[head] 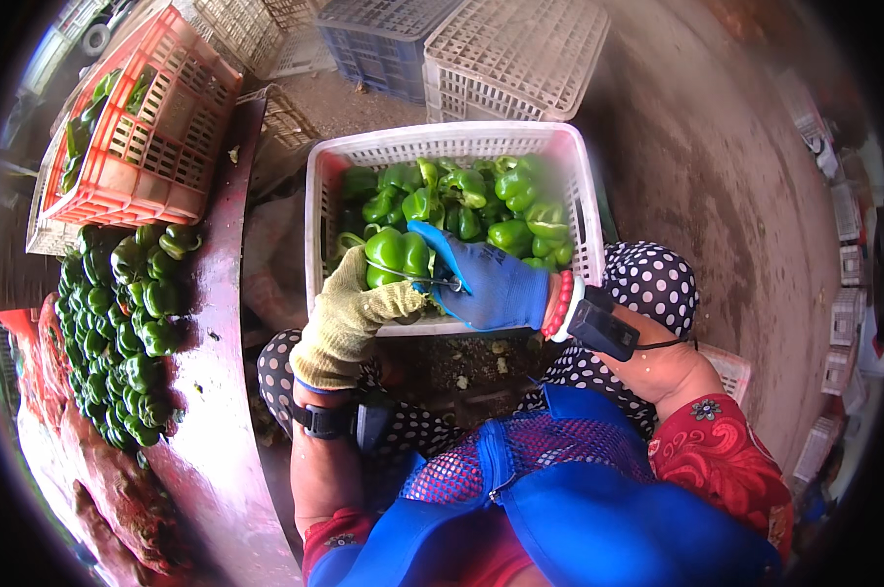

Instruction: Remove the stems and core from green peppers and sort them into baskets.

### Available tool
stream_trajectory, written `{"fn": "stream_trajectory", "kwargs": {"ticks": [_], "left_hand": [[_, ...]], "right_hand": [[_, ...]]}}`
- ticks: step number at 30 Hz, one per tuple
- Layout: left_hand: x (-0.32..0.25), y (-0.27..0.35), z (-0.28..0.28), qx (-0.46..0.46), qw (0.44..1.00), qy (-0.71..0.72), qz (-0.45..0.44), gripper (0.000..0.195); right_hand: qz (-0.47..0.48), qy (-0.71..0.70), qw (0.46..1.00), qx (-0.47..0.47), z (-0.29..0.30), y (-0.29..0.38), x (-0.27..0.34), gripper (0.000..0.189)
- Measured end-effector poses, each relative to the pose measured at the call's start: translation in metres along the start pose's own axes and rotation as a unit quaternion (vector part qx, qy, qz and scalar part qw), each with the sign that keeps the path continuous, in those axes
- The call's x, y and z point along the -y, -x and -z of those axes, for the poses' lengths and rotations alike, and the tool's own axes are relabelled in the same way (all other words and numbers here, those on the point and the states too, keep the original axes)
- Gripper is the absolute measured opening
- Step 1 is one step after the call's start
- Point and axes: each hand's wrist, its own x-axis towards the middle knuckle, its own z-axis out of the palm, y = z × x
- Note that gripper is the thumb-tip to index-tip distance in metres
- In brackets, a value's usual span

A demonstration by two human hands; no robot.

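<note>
My left hand (346, 323), in a pale yellow knit glove, holds a green bell pepper (394, 253) over the near side of a white plastic crate (442, 132). My right hand (486, 282) wears a blue coated work glove and grips a slim metal tool (442, 281). The tool's thin edge crosses the front of the pepper; its exact kind is unclear. Blue-gloved fingers also touch the pepper's right side. Beneath both hands, the crate holds many green bell peppers (511, 235), several of them cut open.
Whole green peppers (119, 330) are heaped on a table (214, 411) to the left. A red plastic crate (155, 125) with peppers stands behind them. Beyond my crate are a blue crate (383, 44) and a whitish crate (515, 51). Polka-dotted knees (651, 286) flank the crate.
</note>
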Motion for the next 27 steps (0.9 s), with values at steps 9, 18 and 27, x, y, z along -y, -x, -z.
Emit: {"fn": "stream_trajectory", "kwargs": {"ticks": [9,18,27], "left_hand": [[0.003,-0.004,0.005,-0.062,0.995,-0.069,0.022,0.064],[0.012,-0.001,0.001,-0.108,0.989,-0.091,-0.037,0.055],[0.016,-0.003,-0.007,-0.058,0.998,-0.020,0.002,0.050]], "right_hand": [[0.047,0.089,0.995,-0.008,0.000,-0.012,-0.013,0.071],[0.085,0.105,0.990,-0.038,-0.013,-0.025,-0.020,0.066],[0.071,0.116,0.991,0.008,-0.009,-0.031,-0.046,0.060]]}}
